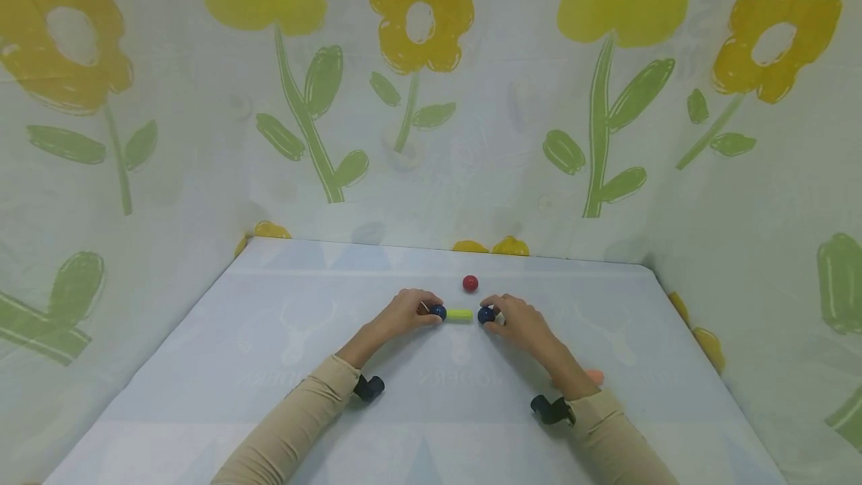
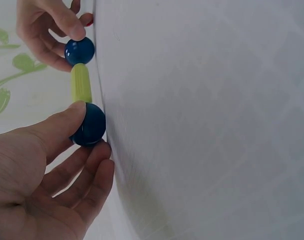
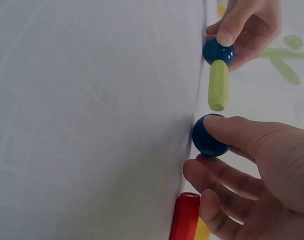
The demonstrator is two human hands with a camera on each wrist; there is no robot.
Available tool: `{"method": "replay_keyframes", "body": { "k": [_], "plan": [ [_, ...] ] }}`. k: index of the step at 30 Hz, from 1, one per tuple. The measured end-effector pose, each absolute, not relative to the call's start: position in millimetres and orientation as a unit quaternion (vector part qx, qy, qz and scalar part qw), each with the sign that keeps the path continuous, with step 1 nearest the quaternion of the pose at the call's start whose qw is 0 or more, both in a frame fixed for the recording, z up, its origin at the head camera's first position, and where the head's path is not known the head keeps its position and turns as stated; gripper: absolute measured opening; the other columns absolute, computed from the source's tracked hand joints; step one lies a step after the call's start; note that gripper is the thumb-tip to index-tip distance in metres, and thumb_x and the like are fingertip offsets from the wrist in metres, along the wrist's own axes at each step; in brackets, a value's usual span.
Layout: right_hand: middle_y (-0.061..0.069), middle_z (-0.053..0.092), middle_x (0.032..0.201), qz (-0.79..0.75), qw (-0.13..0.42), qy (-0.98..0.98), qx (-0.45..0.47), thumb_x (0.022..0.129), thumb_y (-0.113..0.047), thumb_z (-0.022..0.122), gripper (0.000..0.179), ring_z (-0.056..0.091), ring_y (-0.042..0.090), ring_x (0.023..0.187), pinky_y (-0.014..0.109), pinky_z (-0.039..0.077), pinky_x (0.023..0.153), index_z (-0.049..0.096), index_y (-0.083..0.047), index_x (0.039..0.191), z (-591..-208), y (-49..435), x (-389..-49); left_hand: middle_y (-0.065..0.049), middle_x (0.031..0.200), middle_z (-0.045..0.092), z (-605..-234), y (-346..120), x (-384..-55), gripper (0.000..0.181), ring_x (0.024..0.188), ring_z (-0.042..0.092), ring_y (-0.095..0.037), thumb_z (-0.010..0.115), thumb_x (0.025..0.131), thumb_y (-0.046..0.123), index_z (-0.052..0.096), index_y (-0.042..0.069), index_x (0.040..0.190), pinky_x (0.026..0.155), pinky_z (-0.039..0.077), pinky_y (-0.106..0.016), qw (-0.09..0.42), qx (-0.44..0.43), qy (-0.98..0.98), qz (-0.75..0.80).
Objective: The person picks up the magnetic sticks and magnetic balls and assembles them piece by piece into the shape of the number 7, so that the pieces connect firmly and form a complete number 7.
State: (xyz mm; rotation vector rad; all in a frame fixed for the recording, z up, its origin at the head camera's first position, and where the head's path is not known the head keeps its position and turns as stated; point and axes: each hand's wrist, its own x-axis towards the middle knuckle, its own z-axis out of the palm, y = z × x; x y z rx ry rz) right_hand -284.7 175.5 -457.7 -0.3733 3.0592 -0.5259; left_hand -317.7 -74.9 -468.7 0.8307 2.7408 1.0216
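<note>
Near the table's middle, my left hand (image 1: 412,310) pinches a dark blue ball (image 1: 438,312) between thumb and fingers. A short yellow-green rod (image 1: 459,315) sticks out from that ball towards the right. Opposite it, my right hand (image 1: 524,322) holds a second dark blue ball (image 1: 485,315), thumb on top and fingertips beneath. The right wrist view shows a small gap between this ball (image 3: 210,137) and the free end of the rod (image 3: 218,87). In the left wrist view, the left thumb lies over part of its ball (image 2: 92,126).
A red ball (image 1: 470,284) lies beyond the hands. Partly hidden under the right forearm is an orange-pink piece (image 1: 595,376). The right wrist view has a red rod (image 3: 185,217) below the fingers, with a yellow piece (image 3: 202,231) beside it. Flower-patterned cloth walls (image 1: 471,193) border the table.
</note>
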Motion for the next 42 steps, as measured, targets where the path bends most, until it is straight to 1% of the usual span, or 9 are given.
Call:
{"method": "replay_keyframes", "body": {
  "k": [4, 10, 14, 21, 23, 28, 35, 42],
  "plan": [
    [0.004, 0.069, 0.105, -0.172, 0.005, 0.977, -0.122, 0.084, -0.022, 0.078, 0.04, 0.062, 0.018, 0.091, 0.038, 0.056, 0.082, 0.065, -0.02, 0.122, -457.4, 174.4, -282.6, -0.008, 0.107, 0.073, -468.6, -75.7, -317.8, 0.032, 0.083, 0.064, -0.011, 0.073, 0.088, 0.015, 0.069, 0.005, 0.118, 0.078, 0.056, -0.025, 0.046, 0.279, 0.898, 0.337],
    [0.004, 0.069, 0.106, -0.174, 0.0, 0.977, -0.123, 0.085, -0.022, 0.077, 0.04, 0.063, 0.019, 0.096, 0.041, 0.055, 0.085, 0.065, -0.02, 0.123, -456.6, 173.5, -280.5, -0.008, 0.106, 0.072, -469.8, -76.6, -317.7, 0.031, 0.084, 0.063, -0.011, 0.073, 0.088, 0.015, 0.069, 0.004, 0.118, 0.075, 0.055, -0.022, 0.045, 0.287, 0.894, 0.34],
    [0.004, 0.068, 0.106, -0.175, 0.002, 0.977, -0.124, 0.085, -0.022, 0.077, 0.04, 0.062, 0.019, 0.095, 0.041, 0.055, 0.085, 0.065, -0.02, 0.123, -456.7, 173.3, -280.2, -0.008, 0.106, 0.072, -470.3, -76.5, -317.5, 0.031, 0.084, 0.063, -0.012, 0.073, 0.088, 0.014, 0.069, 0.005, 0.118, 0.077, 0.056, -0.024, 0.047, 0.282, 0.895, 0.343],
    [0.003, 0.069, 0.105, -0.178, -0.008, 0.975, -0.13, 0.084, -0.022, 0.078, 0.04, 0.062, 0.017, 0.09, 0.038, 0.055, 0.081, 0.066, -0.02, 0.122, -459.6, 173.5, -281.2, -0.008, 0.107, 0.072, -470.5, -76.2, -317.4, 0.031, 0.086, 0.064, -0.013, 0.072, 0.089, 0.014, 0.069, 0.005, 0.118, 0.081, 0.057, -0.028, 0.049, 0.279, 0.895, 0.344],
    [0.003, 0.069, 0.105, -0.179, -0.008, 0.975, -0.128, 0.084, -0.022, 0.078, 0.04, 0.062, 0.017, 0.091, 0.039, 0.055, 0.082, 0.065, -0.021, 0.122, -460.6, 173.2, -281.6, -0.009, 0.108, 0.072, -470.2, -76.3, -317.1, 0.032, 0.086, 0.064, -0.013, 0.072, 0.089, 0.014, 0.069, 0.005, 0.119, 0.081, 0.057, -0.029, 0.049, 0.28, 0.895, 0.345],
    [0.003, 0.069, 0.106, -0.18, -0.004, 0.976, -0.124, 0.084, -0.023, 0.078, 0.04, 0.062, 0.018, 0.095, 0.041, 0.055, 0.086, 0.065, -0.021, 0.123, -462.3, 172.2, -282.6, -0.009, 0.108, 0.072, -469.6, -76.3, -316.3, 0.032, 0.086, 0.064, -0.012, 0.072, 0.089, 0.015, 0.069, 0.005, 0.119, 0.081, 0.057, -0.028, 0.047, 0.282, 0.895, 0.342],
    [0.003, 0.069, 0.105, -0.174, -0.005, 0.977, -0.124, 0.084, -0.024, 0.078, 0.04, 0.062, 0.017, 0.093, 0.04, 0.056, 0.085, 0.065, -0.022, 0.123, -462.3, 172.1, -282.8, -0.008, 0.107, 0.072, -469.2, -75.9, -316.7, 0.032, 0.085, 0.063, -0.012, 0.072, 0.089, 0.015, 0.069, 0.005, 0.119, 0.08, 0.056, -0.026, 0.048, 0.278, 0.897, 0.34],
    [0.003, 0.068, 0.106, -0.176, -0.005, 0.977, -0.123, 0.085, -0.025, 0.077, 0.04, 0.062, 0.017, 0.093, 0.04, 0.055, 0.085, 0.065, -0.022, 0.123, -461.9, 170.9, -282.7, -0.008, 0.108, 0.072, -469.1, -75.8, -316.4, 0.032, 0.085, 0.063, -0.012, 0.072, 0.089, 0.015, 0.069, 0.006, 0.119, 0.08, 0.057, -0.026, 0.052, 0.273, 0.897, 0.344]
  ]
}}
